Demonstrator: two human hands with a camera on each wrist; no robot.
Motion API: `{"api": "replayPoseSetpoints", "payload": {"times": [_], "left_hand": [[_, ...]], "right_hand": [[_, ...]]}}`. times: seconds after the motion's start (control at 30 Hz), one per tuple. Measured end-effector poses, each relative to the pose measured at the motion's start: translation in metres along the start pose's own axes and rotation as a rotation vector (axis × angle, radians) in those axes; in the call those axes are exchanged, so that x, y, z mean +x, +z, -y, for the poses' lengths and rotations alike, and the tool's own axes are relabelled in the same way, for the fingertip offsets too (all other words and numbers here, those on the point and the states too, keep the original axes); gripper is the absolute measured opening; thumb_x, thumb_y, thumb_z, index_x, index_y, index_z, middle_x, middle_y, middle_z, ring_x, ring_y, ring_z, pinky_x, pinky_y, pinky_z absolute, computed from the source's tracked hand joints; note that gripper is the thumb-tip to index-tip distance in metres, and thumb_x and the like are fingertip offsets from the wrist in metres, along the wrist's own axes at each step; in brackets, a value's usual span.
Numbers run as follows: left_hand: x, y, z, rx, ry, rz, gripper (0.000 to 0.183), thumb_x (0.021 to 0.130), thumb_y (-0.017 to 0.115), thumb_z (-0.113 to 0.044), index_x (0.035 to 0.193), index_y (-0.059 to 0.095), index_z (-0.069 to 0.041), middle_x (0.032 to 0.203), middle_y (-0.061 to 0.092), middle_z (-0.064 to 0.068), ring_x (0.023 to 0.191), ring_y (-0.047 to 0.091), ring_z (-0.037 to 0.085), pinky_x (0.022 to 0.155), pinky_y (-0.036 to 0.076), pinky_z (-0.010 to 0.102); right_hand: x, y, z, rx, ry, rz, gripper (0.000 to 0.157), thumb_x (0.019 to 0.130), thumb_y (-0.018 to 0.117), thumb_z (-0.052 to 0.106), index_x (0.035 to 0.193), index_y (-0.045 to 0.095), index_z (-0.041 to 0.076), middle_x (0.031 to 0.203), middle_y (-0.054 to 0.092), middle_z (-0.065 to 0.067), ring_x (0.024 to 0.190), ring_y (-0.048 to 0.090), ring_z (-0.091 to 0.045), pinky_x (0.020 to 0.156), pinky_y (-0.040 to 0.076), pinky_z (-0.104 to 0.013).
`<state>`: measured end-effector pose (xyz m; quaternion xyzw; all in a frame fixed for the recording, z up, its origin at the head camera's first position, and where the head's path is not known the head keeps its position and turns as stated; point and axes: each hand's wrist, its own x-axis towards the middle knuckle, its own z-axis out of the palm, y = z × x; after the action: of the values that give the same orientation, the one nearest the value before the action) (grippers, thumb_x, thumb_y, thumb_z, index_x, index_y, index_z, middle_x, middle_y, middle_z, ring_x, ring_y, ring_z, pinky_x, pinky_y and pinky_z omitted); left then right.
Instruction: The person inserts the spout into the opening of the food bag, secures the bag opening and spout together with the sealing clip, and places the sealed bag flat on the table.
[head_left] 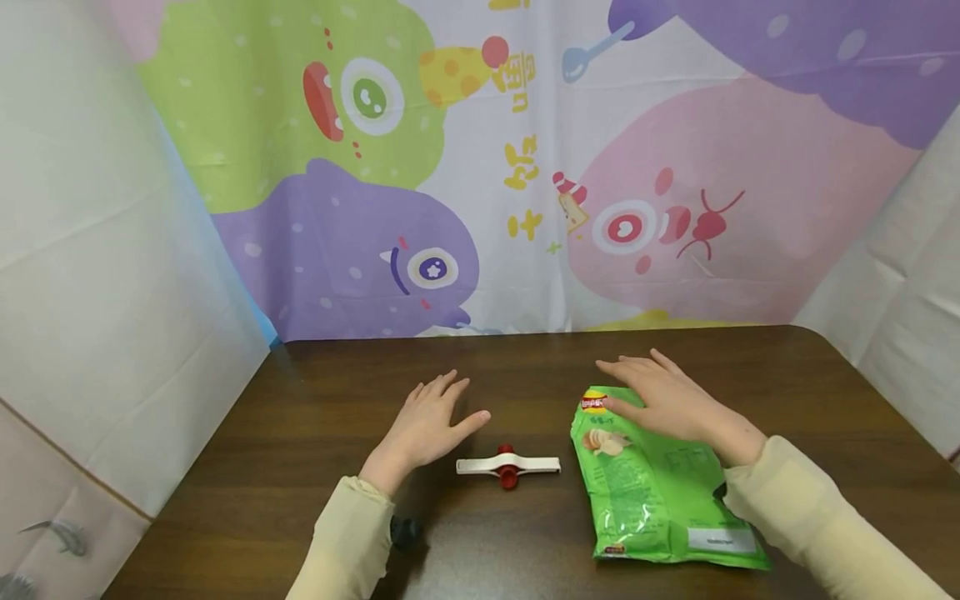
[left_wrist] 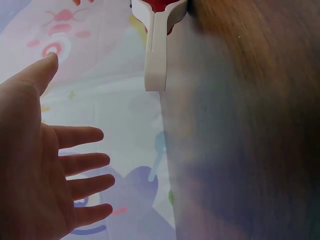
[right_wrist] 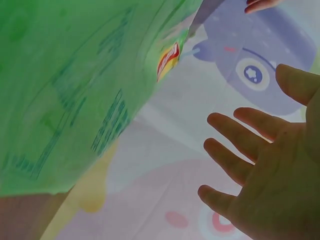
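Observation:
My left hand (head_left: 427, 429) hovers above the table with its fingers spread, left of a small white two-armed tool with a red middle (head_left: 507, 467). In the left wrist view, one blunt white arm of that tool (left_wrist: 156, 55) points toward the camera, beyond the thumb; nothing is in the palm. My right hand (head_left: 667, 396) is held over the upper part of a green snack bag (head_left: 645, 483), fingers extended and thumb apart. The right wrist view has the bag (right_wrist: 75, 90) beside the straight, spread fingers (right_wrist: 227, 162), which grip nothing.
Both things lie on a dark brown wooden table (head_left: 330, 392). A cartoon-printed cloth (head_left: 517, 275) hangs behind its far edge, with pale cloth (head_left: 112, 250) at the sides. A small dark object (head_left: 403, 532) sits by the left sleeve.

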<state>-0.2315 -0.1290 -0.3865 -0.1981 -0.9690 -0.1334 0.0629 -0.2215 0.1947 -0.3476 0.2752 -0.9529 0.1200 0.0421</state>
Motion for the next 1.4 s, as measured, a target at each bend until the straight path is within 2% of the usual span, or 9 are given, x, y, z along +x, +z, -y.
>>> {"api": "replayPoseSetpoints", "payload": {"times": [0.37, 0.6, 0.67, 0.83, 0.93, 1.07, 1.17, 1.3, 1.4], "left_hand": [[0.001, 0.002, -0.005, 0.028, 0.022, 0.025, 0.07, 0.077, 0.032, -0.066, 0.119, 0.049, -0.012, 0.118, 0.049, 0.003, 0.113, 0.04, 0.021, 0.096, 0.024, 0.041], [-0.002, 0.002, -0.008, 0.016, 0.049, 0.037, 0.071, 0.077, 0.032, -0.066, 0.118, 0.05, -0.011, 0.118, 0.049, 0.004, 0.111, 0.042, 0.021, 0.093, 0.028, 0.04], [-0.002, 0.002, -0.009, 0.016, 0.06, 0.043, 0.07, 0.077, 0.032, -0.066, 0.117, 0.051, -0.011, 0.117, 0.049, 0.004, 0.109, 0.044, 0.02, 0.092, 0.03, 0.04], [-0.001, 0.005, -0.011, 0.007, 0.077, 0.062, 0.071, 0.077, 0.032, -0.066, 0.115, 0.052, -0.01, 0.115, 0.05, 0.004, 0.104, 0.047, 0.02, 0.087, 0.035, 0.04], [-0.002, 0.007, -0.014, -0.005, 0.075, 0.076, 0.071, 0.076, 0.032, -0.066, 0.116, 0.052, -0.011, 0.116, 0.049, 0.004, 0.104, 0.048, 0.02, 0.085, 0.036, 0.04], [-0.003, 0.009, -0.017, -0.006, 0.071, 0.098, 0.069, 0.076, 0.034, -0.066, 0.115, 0.052, -0.012, 0.115, 0.049, 0.003, 0.102, 0.049, 0.02, 0.084, 0.037, 0.041], [-0.004, 0.009, -0.019, -0.005, 0.075, 0.106, 0.066, 0.076, 0.036, -0.065, 0.114, 0.053, -0.013, 0.112, 0.051, 0.002, 0.098, 0.051, 0.019, 0.083, 0.038, 0.041], [-0.006, 0.011, -0.02, -0.011, 0.098, 0.109, 0.062, 0.077, 0.04, -0.062, 0.11, 0.056, -0.013, 0.103, 0.056, 0.001, 0.09, 0.054, 0.018, 0.077, 0.041, 0.037], [-0.008, 0.012, -0.021, -0.01, 0.114, 0.118, 0.059, 0.076, 0.04, -0.062, 0.104, 0.058, -0.013, 0.097, 0.058, 0.001, 0.085, 0.056, 0.017, 0.072, 0.042, 0.034]], "right_hand": [[0.006, 0.008, 0.014, -0.011, -0.083, -0.016, 0.053, 0.082, 0.046, 0.047, 0.124, 0.044, 0.013, 0.12, 0.049, 0.002, 0.114, 0.04, -0.02, 0.098, 0.011, -0.048], [0.008, 0.013, 0.024, -0.009, -0.109, 0.077, 0.056, 0.082, 0.046, 0.047, 0.125, 0.042, 0.012, 0.12, 0.049, 0.003, 0.113, 0.041, -0.016, 0.098, 0.012, -0.047], [0.009, 0.014, 0.027, -0.018, -0.116, 0.095, 0.055, 0.083, 0.046, 0.046, 0.126, 0.041, 0.012, 0.105, 0.057, 0.01, 0.114, 0.041, -0.015, 0.099, 0.012, -0.046], [0.01, 0.016, 0.034, -0.042, -0.119, 0.131, 0.055, 0.083, 0.043, 0.049, 0.126, 0.041, 0.014, 0.107, 0.057, 0.01, 0.114, 0.041, -0.016, 0.099, 0.011, -0.044], [0.01, 0.016, 0.037, -0.05, -0.111, 0.146, 0.058, 0.082, 0.038, 0.054, 0.125, 0.042, 0.016, 0.12, 0.049, 0.005, 0.111, 0.043, -0.015, 0.1, 0.011, -0.044], [0.01, 0.018, 0.039, -0.045, -0.111, 0.174, 0.059, 0.081, 0.039, 0.055, 0.125, 0.042, 0.015, 0.095, 0.06, 0.012, 0.096, 0.052, -0.008, 0.099, 0.012, -0.045], [0.011, 0.02, 0.04, -0.037, -0.121, 0.186, 0.057, 0.082, 0.042, 0.052, 0.124, 0.043, 0.014, 0.07, 0.056, 0.02, 0.084, 0.054, -0.005, 0.097, 0.02, -0.043], [0.012, 0.021, 0.042, -0.024, -0.133, 0.202, 0.053, 0.082, 0.045, 0.049, 0.122, 0.045, 0.016, 0.068, 0.05, 0.02, 0.074, 0.051, 0.001, 0.084, 0.036, -0.034], [0.012, 0.022, 0.046, -0.011, -0.141, 0.239, 0.05, 0.082, 0.046, 0.047, 0.121, 0.046, 0.016, 0.069, 0.048, 0.017, 0.063, 0.047, 0.003, 0.072, 0.04, -0.029]]}}
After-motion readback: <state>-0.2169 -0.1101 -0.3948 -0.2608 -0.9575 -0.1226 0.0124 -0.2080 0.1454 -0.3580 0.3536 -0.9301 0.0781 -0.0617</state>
